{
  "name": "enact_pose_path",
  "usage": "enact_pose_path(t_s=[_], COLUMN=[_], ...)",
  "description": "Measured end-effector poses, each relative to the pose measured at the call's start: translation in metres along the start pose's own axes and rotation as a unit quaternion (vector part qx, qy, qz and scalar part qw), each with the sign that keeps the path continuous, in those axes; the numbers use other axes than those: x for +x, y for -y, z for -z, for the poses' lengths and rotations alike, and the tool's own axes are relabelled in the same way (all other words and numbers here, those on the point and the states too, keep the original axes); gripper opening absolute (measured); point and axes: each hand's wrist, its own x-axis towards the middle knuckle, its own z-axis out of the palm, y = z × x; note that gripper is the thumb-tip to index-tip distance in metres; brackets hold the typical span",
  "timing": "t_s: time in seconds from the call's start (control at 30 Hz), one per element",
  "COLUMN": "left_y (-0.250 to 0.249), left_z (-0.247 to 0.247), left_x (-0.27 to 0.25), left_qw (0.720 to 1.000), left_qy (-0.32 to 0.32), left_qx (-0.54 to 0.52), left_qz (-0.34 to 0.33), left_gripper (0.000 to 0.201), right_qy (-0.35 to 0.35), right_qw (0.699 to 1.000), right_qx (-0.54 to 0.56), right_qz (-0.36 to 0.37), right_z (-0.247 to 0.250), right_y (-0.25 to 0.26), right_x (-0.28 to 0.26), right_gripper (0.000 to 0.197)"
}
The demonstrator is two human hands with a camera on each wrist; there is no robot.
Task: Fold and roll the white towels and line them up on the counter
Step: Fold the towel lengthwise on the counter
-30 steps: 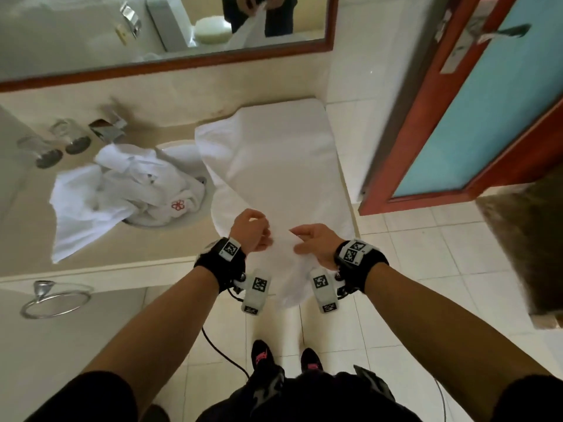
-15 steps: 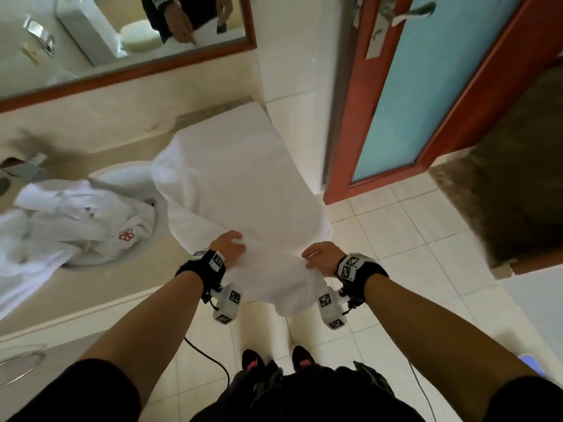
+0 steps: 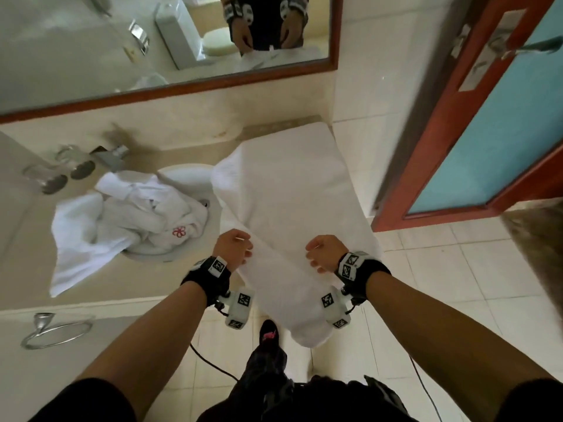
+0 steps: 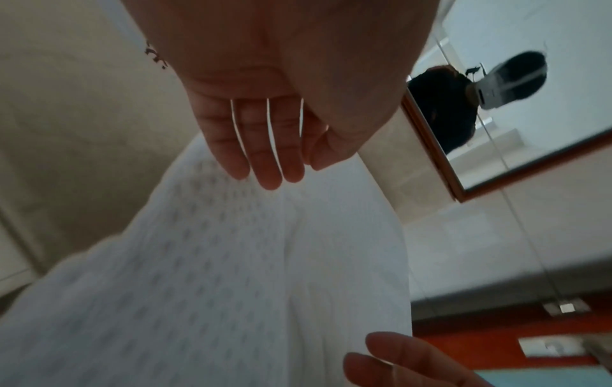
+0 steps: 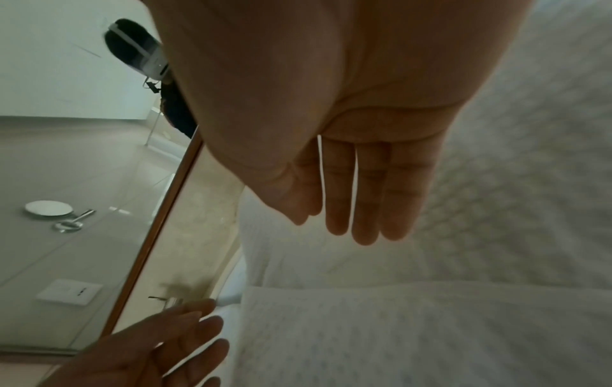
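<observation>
A long white towel (image 3: pixel 292 190) lies lengthwise on the right end of the counter (image 3: pixel 27 239), and its near end hangs over the front edge. My left hand (image 3: pixel 234 248) is at the towel's left side by the counter edge. My right hand (image 3: pixel 324 252) is at its right side. In the left wrist view the left fingers (image 4: pixel 261 157) are straight, their tips at the towel (image 4: pixel 215 275). The right fingers (image 5: pixel 351 209) are also straight over the towel (image 5: pixel 430 327). Neither hand grips it. More white towels (image 3: pixel 131 214), one with a red flower mark, are heaped in the sink.
Behind the sink (image 3: pixel 182 178) are a faucet (image 3: pixel 112 155) and two glasses (image 3: pixel 51 175). A mirror (image 3: pixel 152 41) hangs above. A towel ring (image 3: pixel 54 330) is fixed below the counter's front. A red-framed door (image 3: pixel 487 132) stands to the right, beyond tiled floor (image 3: pixel 441 269).
A second ago both hands pinched the towel close together at its near end. They have moved apart to its two sides, and their fingers are now straight.
</observation>
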Motion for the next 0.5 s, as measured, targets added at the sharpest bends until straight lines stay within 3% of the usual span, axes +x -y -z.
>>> enact_pose_path(t_s=[0.13,0.27,0.43,0.5], left_y=[-0.006,-0.012,-0.019,-0.020], left_z=[0.039,0.069,0.086,0.084], left_x=[0.041,0.096,0.175,0.203], left_qw=[0.997,0.992,0.992,0.987], left_qy=[-0.041,-0.048,-0.028,-0.015], left_qx=[-0.061,-0.091,-0.063,-0.079], left_qz=[0.025,0.070,0.102,0.138], left_gripper=[0.016,0.004,0.026,0.046], right_qy=[0.021,0.017,-0.004,-0.040], right_qw=[0.999,0.998,0.991,0.982], right_qx=[-0.020,-0.020,-0.091,-0.158], right_qz=[0.025,0.051,0.096,0.091], right_z=[-0.020,-0.039,-0.064,-0.065], right_y=[0.051,0.108,0.183,0.204], right_x=[0.036,0.076,0.139,0.164], right_gripper=[0.012,0.017,0.010,0.020])
